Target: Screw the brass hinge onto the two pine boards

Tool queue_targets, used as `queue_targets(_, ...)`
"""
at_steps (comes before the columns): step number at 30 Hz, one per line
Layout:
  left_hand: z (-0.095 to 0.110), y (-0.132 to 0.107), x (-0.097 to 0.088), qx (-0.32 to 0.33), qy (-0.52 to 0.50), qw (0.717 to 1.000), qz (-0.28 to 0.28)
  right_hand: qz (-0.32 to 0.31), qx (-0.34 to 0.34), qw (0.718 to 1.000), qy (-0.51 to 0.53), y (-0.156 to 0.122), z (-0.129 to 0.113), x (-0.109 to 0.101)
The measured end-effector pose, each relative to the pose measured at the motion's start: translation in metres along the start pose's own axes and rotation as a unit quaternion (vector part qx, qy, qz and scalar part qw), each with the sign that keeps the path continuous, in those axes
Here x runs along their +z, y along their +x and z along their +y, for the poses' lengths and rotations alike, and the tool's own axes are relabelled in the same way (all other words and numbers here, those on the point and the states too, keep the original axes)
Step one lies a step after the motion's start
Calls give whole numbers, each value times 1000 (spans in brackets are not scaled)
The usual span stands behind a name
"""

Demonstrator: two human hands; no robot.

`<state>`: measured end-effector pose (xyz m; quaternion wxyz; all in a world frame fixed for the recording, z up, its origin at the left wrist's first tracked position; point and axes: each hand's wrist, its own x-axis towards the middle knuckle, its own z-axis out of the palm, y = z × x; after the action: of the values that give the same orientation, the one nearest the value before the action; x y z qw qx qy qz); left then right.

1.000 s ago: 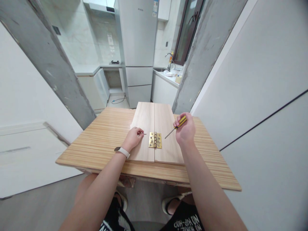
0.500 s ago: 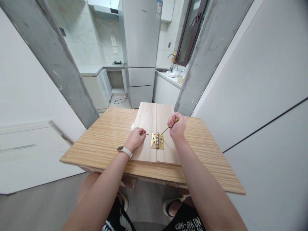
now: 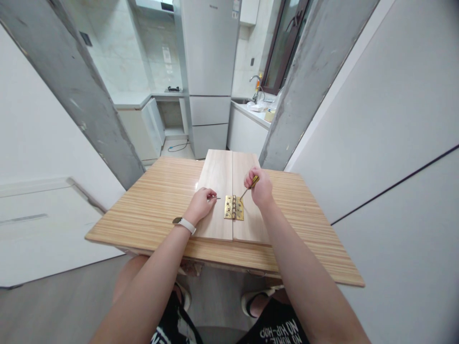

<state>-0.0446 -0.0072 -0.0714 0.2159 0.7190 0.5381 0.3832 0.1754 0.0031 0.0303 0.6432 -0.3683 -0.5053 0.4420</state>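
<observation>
A brass hinge [image 3: 239, 212] lies opened flat across the seam between two pale wooden boards, with several screws in its leaves. My right hand [image 3: 261, 187] is wrapped round the yellow-and-black handle of a screwdriver [image 3: 255, 181]. The screwdriver leans, its tip at the upper hole area of the hinge's right leaf; whether it sits in a screw head is too small to tell. Left of the hinge, my left hand [image 3: 201, 204] rests on the left board [image 3: 219, 169], pinching a thin metal piece [image 3: 218, 198] that points toward the hinge. The right board [image 3: 247, 165] lies beside it.
The boards lie on a wood-grain table [image 3: 154, 200] with its front edge over my legs. Grey pillars [image 3: 107, 134] stand on both sides. Beyond are a fridge [image 3: 210, 52] and a sink counter [image 3: 251, 114]. A white panel [image 3: 376, 119] rises at the right.
The screwdriver is tilted a little differently, and my right hand has shifted slightly left and turned. My left hand stays nearly in place. The whole view has shifted slightly.
</observation>
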Motion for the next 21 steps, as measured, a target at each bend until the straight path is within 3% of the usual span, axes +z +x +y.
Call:
queue_targets(4,0,0,0,0,-2,1000,0,-8,14,997,-82,-3,-7,10)
queue_targets(10,0,-1,0,2,-2,1000,-2,123,9,990,-66,-7,3,33)
queue_targets(15,1,-1,-2,3,0,1000,-5,199,39,979,-2,2,4,36)
queue_targets(18,2,0,-2,-5,-3,1000,-8,186,46,981,4,5,3,33)
queue_targets(21,4,0,-3,-14,-3,1000,-13,100,59,993,8,6,1,26)
